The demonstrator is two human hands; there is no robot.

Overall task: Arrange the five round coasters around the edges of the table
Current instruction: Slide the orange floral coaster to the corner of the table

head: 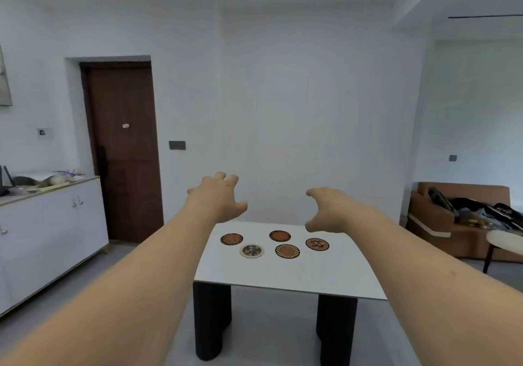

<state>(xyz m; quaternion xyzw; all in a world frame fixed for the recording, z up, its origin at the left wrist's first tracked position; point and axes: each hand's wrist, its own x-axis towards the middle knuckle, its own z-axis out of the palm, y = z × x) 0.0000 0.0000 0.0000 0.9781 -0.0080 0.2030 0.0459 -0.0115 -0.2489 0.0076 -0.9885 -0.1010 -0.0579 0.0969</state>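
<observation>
Several round coasters lie grouped on the far half of a white table point(288, 275). A dark orange coaster point(231, 239) is at the left, a pale-rimmed coaster point(252, 250) just in front of it, an orange one point(280, 235) at the back, a checker-rimmed one point(287, 251) in the middle and a brown patterned one point(317, 244) at the right. My left hand point(219, 197) and my right hand point(329, 208) are stretched out above the table's far edge, fingers spread, holding nothing and touching no coaster.
The table stands on thick black legs point(210, 320) on a grey floor. A white cabinet point(48, 232) with clutter on top runs along the left wall beside a brown door point(124, 150). A brown sofa point(458, 224) with dark clothes and a pale chair point(506, 245) stand at the right.
</observation>
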